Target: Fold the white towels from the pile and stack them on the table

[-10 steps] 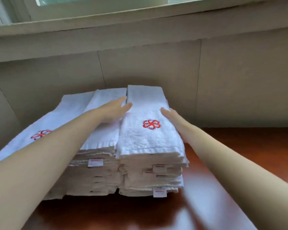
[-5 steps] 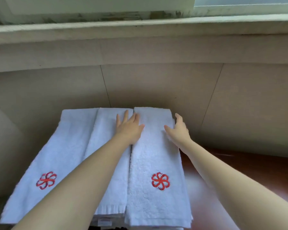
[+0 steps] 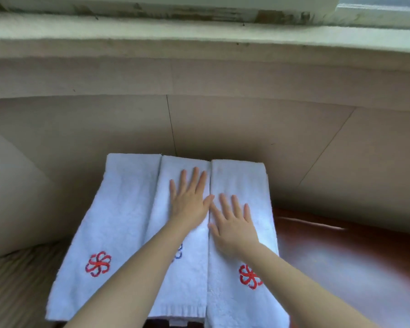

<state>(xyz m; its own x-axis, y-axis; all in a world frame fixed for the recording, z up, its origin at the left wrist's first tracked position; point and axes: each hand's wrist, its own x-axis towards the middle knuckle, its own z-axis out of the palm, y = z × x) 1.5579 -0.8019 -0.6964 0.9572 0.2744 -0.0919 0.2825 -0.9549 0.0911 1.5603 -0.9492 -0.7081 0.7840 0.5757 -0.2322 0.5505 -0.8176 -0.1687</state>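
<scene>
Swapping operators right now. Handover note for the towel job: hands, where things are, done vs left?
Left hand: open, fingers flat on the middle towel, holding nothing.
Right hand: open, fingers flat on the right towel, holding nothing.
Towels: three folded ones lie side by side. The left towel is untouched, and the table shows to their right.
Done: these three are folded and placed. What lies under them is mostly out of view.
Left: the unfolded pile is not in view, so the count is unknown. Likely next: lift both hands and fetch another towel.
</scene>
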